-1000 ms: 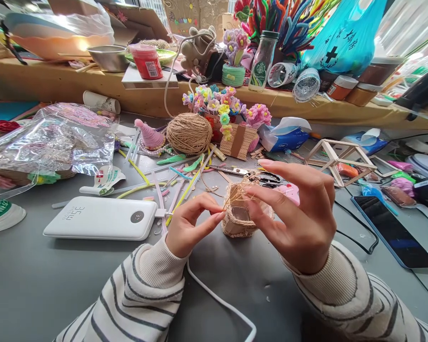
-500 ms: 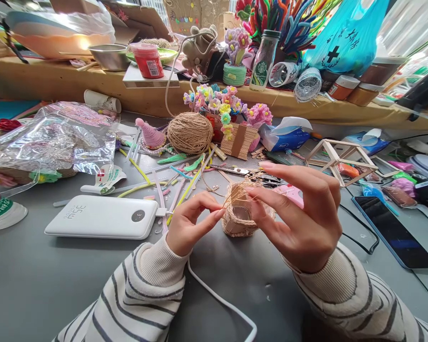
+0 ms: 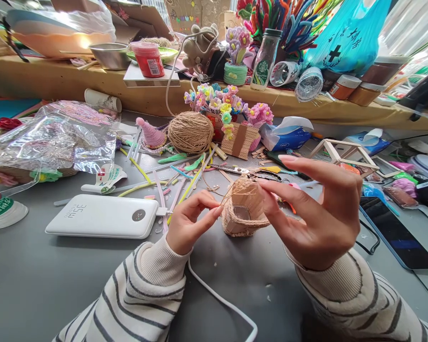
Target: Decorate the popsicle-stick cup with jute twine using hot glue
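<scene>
**Fingers pinch twine at a small basket**

Fingers [image 3: 214,210] of the left hand [image 3: 189,228] are closed in a tight pinch on a thin strand of twine [image 3: 227,197] that runs to the rim of the basket [image 3: 243,213]. The strand is so fine that its far end cannot be followed. The right hand [image 3: 317,216] has its thumb and a lower finger against the basket's right side, gripping it there; the other fingers are spread wide and lifted clear. How far that grip reaches behind the basket is hidden by the hand itself.

The basket rests on the grey worktop [image 3: 39,280], tilted with its mouth toward the camera, between the two hands. What lies inside it is hard to make out.

Behind the basket lie scissors [image 3: 248,172], partly covered by it and by the right hand. A ball of twine [image 3: 190,132] sits farther back. A white power bank [image 3: 103,216] lies to the left, its cable [image 3: 221,299] passing under the left wrist and cut off by the lower edge. A phone [image 3: 395,232] lies to the right, its near corner hidden behind the right hand.
</scene>
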A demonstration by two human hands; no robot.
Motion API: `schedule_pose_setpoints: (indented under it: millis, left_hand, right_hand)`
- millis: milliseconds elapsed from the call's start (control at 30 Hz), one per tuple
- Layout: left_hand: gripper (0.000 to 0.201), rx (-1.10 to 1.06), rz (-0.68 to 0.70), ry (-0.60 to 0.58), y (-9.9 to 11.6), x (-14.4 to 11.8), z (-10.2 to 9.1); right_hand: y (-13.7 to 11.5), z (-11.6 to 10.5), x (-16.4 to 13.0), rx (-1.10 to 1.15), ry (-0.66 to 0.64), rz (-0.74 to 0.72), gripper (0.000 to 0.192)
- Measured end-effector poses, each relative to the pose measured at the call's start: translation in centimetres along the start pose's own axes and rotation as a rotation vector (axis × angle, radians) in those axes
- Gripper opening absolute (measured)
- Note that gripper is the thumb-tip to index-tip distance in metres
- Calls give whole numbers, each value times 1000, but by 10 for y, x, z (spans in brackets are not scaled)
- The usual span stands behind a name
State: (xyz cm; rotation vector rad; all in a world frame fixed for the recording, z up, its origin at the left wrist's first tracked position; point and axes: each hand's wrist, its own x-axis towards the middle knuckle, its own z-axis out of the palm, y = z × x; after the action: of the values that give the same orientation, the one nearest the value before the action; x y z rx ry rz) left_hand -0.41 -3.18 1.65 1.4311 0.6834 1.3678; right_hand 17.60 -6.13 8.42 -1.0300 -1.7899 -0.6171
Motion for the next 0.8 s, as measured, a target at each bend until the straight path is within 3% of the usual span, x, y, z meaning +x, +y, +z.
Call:
schedule_pose_setpoints:
  millis: [133,233,533,800]
  left_hand:
    - [7,-17,-17,132,-3,2,-1]
    - [10,-14,-37,180,-4,3,-1]
    - [14,21,-44,260,-6,3,-2]
    - [7,50,-12,336,-10,3,-3]
  right_hand:
    - [4,3,0,147,13,202,17]
    - [5,4,0,193,-18,255,13]
    - [8,8,-1,-27,-62,86,14]
    - [15,13,-4,-31,-37,20,17]
